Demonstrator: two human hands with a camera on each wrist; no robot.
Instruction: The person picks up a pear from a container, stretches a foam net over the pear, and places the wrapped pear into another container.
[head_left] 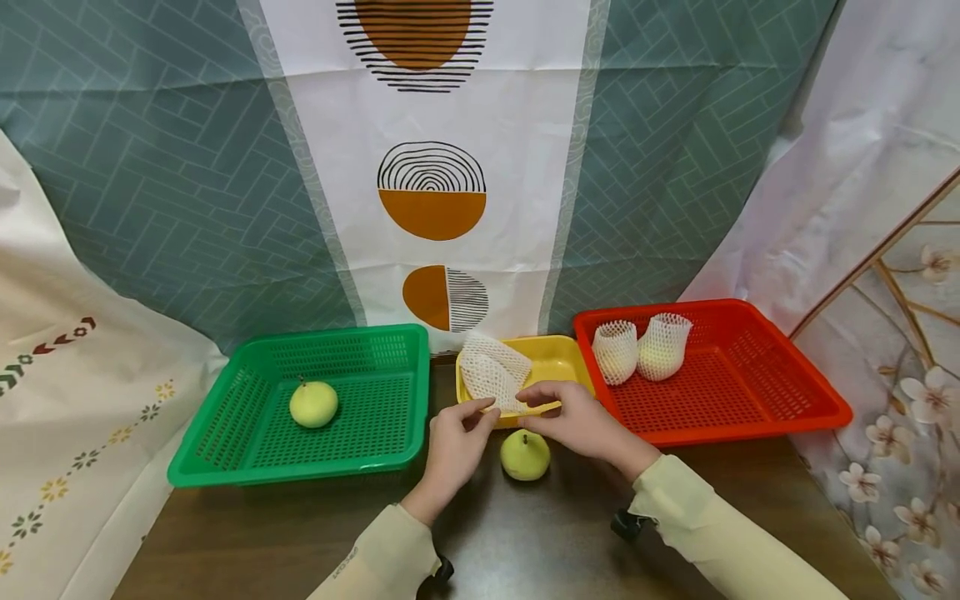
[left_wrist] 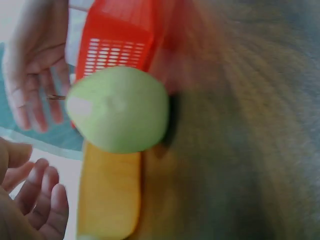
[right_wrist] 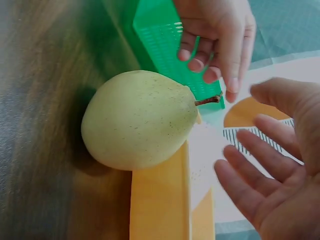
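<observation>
In the head view a pear [head_left: 525, 455] stands on the table in front of a yellow tray [head_left: 570, 357]. White foam nets [head_left: 491, 371] lie in that tray, partly over its rim. My left hand [head_left: 457, 443] hovers left of the pear, its fingers loosely bent with nothing between them. From the other side my right hand [head_left: 570, 418] reaches over the tray's front edge, above and behind the pear. Both wrist views show the pear [right_wrist: 140, 120] upright and apart from the hands. Relaxed, spread fingers of the right hand [right_wrist: 280, 160] hold nothing.
A green basket [head_left: 255, 450] at left contains another bare pear [head_left: 313, 405]. On the right, a red basket [head_left: 757, 392] holds two pears in foam nets [head_left: 663, 346]. Patterned cloth [head_left: 675, 167] hangs behind the table [head_left: 300, 533].
</observation>
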